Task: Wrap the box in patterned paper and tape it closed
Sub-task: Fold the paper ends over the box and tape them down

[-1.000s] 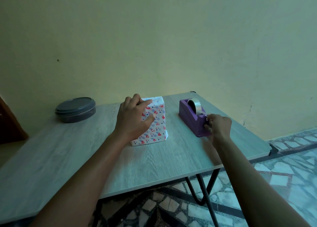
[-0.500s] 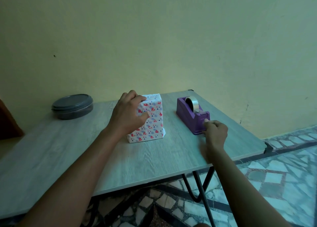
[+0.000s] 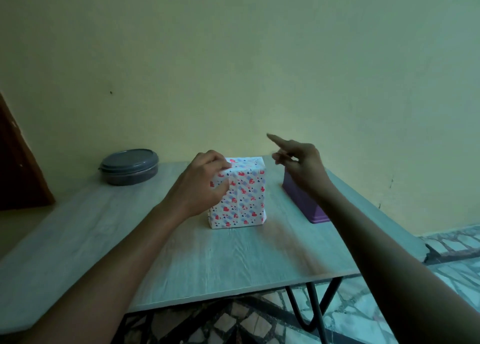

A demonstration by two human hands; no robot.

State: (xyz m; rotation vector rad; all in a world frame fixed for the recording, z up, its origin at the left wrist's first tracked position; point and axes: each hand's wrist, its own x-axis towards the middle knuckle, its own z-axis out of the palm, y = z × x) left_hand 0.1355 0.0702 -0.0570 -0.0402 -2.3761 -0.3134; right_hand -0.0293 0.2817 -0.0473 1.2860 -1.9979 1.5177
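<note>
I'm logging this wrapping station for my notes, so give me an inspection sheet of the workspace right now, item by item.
Surface: grey wood-grain table on black metal legs.
Job's things: wrapped box in heart-patterned paper stands upright; purple tape dispenser to its right, partly hidden by the right arm.
Clutter: dark lidded round container at the table's far left.
Grippers: left hand grips the box's upper left corner; right hand is raised above the dispenser, index finger extended. Whether it carries tape is too blurred to tell.
Cables: nothing seen.
Surroundings: yellow wall, patterned stone floor, brown door at left.
</note>
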